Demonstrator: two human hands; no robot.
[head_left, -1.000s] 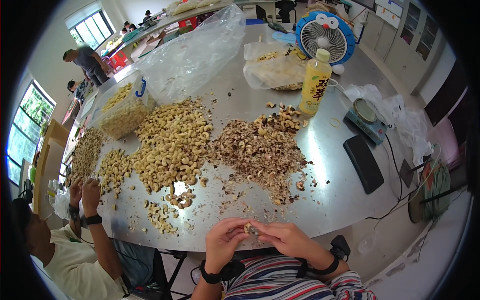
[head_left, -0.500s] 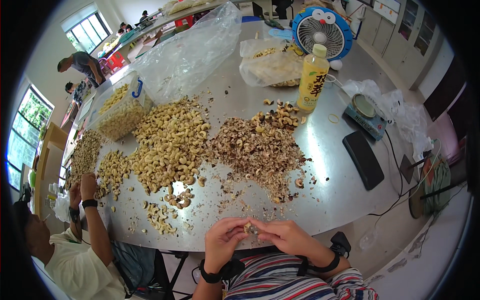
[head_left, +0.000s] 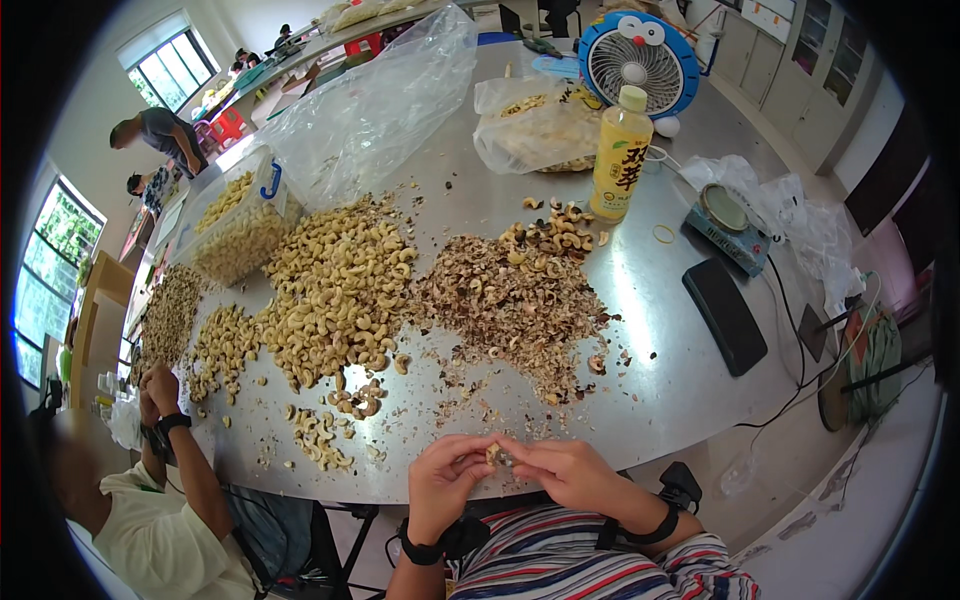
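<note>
Metal table [head_left: 670, 390] carries a yellow drink bottle [head_left: 619, 152], blue desk fan [head_left: 638, 60], small scale [head_left: 728, 222], black phone [head_left: 724, 315], plastic bags [head_left: 375, 100]; co-worker's hand [head_left: 160, 388] far left.

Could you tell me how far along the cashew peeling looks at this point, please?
A good part looks done: a large pile of pale peeled cashews and a heap of brown skins cover the table. In hand: the left hand and right hand pinch one nut between them. Left: a small cluster of unpeeled nuts beside the bottle.
</note>
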